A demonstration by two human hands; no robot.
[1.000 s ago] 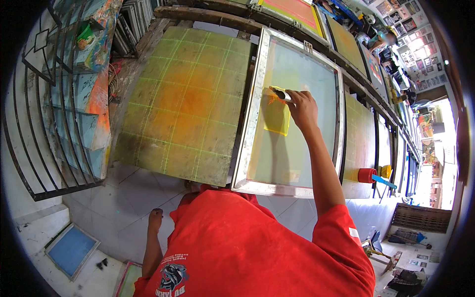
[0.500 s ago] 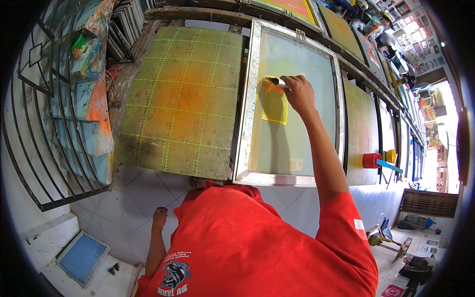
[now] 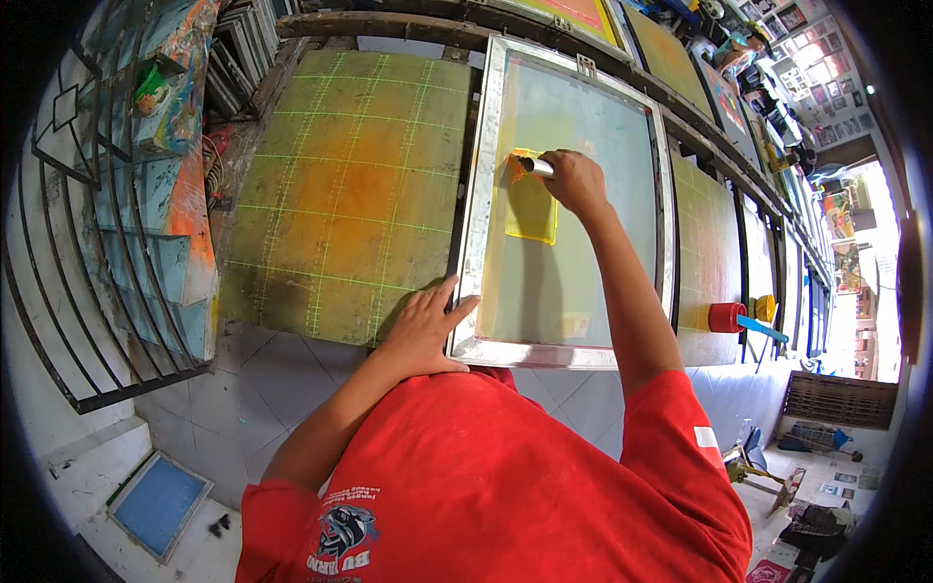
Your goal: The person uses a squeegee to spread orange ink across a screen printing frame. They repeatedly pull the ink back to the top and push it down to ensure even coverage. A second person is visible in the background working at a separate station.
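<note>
A silk-screen frame [image 3: 476, 209] with silvery metal edges lies on the printing bench in front of me. Its pale mesh carries a yellow rectangle [image 3: 532, 214] with orange ink along the far edge. My right hand [image 3: 575, 182] is closed around a squeegee [image 3: 537, 168]; a white end sticks out to the left, at the orange ink. The rest of the squeegee is hidden under my fingers. At the frame's near left corner, my left hand [image 3: 425, 325] rests against the metal edge, fingers spread.
A printing board [image 3: 355, 194] with green grid lines and an orange stain lies left of the frame. On the board to the right stands a red cup [image 3: 725, 317] with a blue handle-like strip. Black metal bars [image 3: 146, 384] curve at the far left.
My left hand has come up from beside my body to the frame's near left corner. The right hand has shifted slightly left with the squeegee, which stays near the orange ink.
</note>
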